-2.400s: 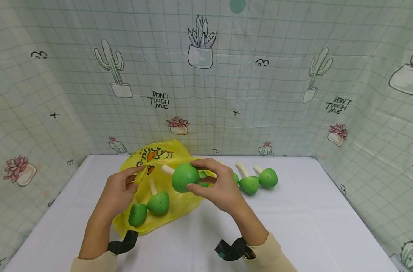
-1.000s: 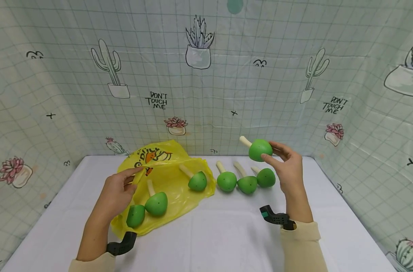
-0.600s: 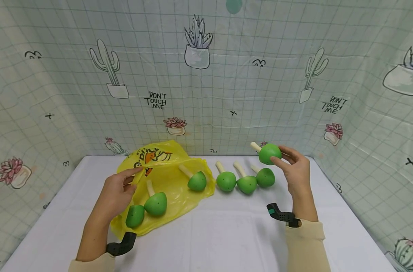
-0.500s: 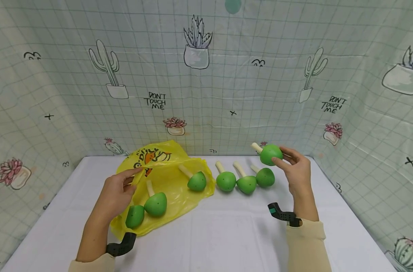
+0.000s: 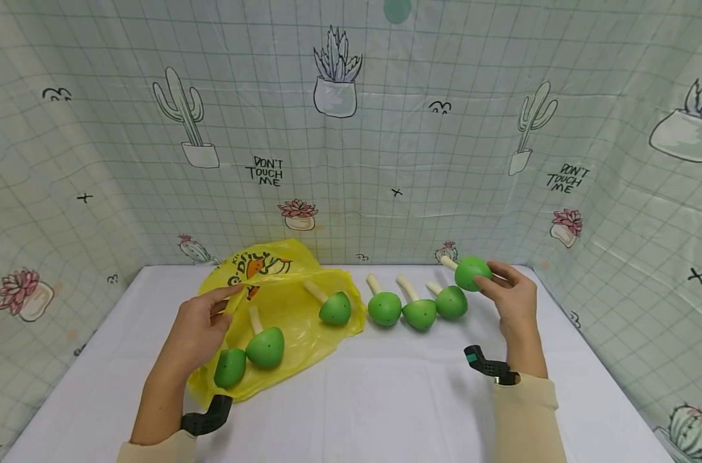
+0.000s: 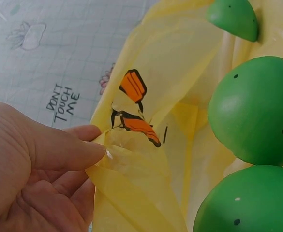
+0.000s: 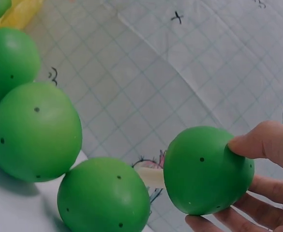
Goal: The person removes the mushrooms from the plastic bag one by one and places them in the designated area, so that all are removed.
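Note:
My left hand [image 5: 197, 331] pinches the edge of a yellow plastic bag [image 5: 305, 341] between thumb and fingers, lifting its mouth, as the left wrist view shows. Three green-capped toy mushrooms with pale stems lie in the bag: one mushroom [image 5: 265, 348] near the middle, a second mushroom [image 5: 230, 368] at the front left, a third mushroom [image 5: 335, 309] at the right. My right hand [image 5: 512, 299] grips another toy mushroom [image 7: 206, 171] by its cap, stem pointing left, at the right end of a row. That row holds a left mushroom [image 5: 384, 309], a middle mushroom [image 5: 420, 314] and a right mushroom [image 5: 452, 302].
The white tabletop [image 5: 357, 405] runs back to a checked cloth backdrop [image 5: 351, 173] with cactus drawings. More cloth stands along the left and right sides. Black camera mounts [image 5: 207, 417] sit on both wrists.
The right hand has carried its mushroom from over the bag to the right, past the row, and most recently lower. The left hand keeps its hold on the bag.

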Motion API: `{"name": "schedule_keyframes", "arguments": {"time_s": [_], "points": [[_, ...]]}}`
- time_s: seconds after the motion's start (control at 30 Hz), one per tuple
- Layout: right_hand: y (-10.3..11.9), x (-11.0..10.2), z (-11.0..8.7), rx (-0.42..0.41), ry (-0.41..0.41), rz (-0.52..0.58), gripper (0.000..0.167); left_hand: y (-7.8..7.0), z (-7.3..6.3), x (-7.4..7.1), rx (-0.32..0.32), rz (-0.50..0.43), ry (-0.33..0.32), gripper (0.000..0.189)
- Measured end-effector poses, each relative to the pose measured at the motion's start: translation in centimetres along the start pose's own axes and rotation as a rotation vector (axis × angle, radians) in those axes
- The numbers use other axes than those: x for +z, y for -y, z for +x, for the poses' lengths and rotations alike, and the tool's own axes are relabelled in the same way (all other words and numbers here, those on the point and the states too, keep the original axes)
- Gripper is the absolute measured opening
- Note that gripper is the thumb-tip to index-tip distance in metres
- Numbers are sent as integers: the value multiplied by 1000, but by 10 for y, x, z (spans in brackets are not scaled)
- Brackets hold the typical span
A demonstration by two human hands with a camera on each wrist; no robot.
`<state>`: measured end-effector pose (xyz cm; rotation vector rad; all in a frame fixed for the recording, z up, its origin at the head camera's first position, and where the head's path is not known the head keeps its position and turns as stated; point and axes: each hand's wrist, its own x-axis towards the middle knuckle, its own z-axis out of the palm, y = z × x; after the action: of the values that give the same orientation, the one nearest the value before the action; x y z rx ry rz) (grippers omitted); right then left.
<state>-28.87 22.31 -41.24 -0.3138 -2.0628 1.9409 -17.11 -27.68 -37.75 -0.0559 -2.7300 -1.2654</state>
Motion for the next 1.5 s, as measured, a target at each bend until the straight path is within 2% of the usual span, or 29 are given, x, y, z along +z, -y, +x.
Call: {"name": "schedule_keyframes", "arguments": {"time_s": [0.23,0.47,0.7,0.9,1.2,1.5], "points": [[-7,-9,5,31,-37,13,57,-1,-2,1,6,-5,-2,56],[-14,-11,5,73,-45,-47,56,0,-1,1,1,6,-1,56],[-23,-20,8,132,7,-103,59,-2,0,1,-6,17,3,56],[-27,-31,9,179,51,-84,63,-2,-1,1,-15,22,4,56],[-28,-33,11,193,-13,-7,59,0,0,-1,-1,15,3,56],[-31,-37,11,215,11,-19,62,-4,-2,0,-17,9,-7,56]]}}
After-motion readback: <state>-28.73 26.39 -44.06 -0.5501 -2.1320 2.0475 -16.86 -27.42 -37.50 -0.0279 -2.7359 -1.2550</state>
